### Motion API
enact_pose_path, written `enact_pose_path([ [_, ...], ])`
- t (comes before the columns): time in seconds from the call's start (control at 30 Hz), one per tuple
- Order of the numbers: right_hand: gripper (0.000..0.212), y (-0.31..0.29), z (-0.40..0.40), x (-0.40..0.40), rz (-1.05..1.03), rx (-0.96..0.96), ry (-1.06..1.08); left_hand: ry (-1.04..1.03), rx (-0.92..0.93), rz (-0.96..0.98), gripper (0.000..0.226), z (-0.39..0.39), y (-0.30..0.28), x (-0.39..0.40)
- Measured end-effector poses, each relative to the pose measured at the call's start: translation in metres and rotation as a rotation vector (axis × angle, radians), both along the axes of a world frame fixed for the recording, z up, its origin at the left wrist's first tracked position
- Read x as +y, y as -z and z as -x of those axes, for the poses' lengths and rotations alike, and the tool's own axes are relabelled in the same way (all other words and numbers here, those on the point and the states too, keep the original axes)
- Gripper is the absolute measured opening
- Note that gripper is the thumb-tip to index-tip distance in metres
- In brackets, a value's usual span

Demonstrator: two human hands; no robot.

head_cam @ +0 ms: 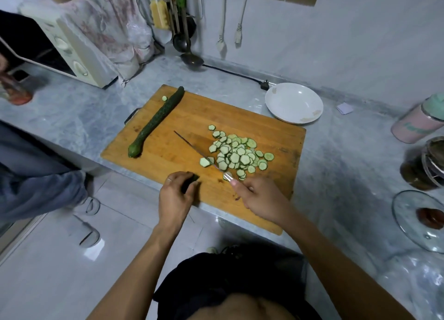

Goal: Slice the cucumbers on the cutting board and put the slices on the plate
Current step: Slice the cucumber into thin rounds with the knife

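With first cucumber down to a stub [192, 178] clamped in left fingers [179, 184], right fingers [242, 187] clamped on knife [194, 149]; slices [236, 155] just beyond; next, plate [294, 102] transfer or whole cucumber [156, 121].

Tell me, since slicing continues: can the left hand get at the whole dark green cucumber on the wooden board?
Probably yes: nothing lies between the left hand and the whole cucumber, though it holds a cucumber stub.

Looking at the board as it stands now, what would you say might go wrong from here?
The left hand pinches only a short cucumber stub near the knife, so fingers could get nicked. The board's near corner overhangs the counter edge and might tip. Slices could scatter when moved to the plate.
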State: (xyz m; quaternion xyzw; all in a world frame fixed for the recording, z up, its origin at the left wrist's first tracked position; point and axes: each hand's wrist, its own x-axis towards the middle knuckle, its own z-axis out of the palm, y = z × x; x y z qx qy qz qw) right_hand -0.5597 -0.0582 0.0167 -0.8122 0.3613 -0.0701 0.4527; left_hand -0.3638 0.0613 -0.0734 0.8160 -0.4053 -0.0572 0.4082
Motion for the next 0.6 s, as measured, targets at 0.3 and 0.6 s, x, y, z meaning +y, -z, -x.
enact_pose_path([
  [0.3,0.051,-0.008,-0.003,0.027,0.080,0.087,-0.103,-0.039,-0.075,0.081,0.020,0.011,0.018,0.002],
  [0.6,0.052,-0.007,-0.003,0.034,0.104,0.134,-0.160,0.094,-0.230,-0.001,0.027,0.004,0.021,0.007],
])
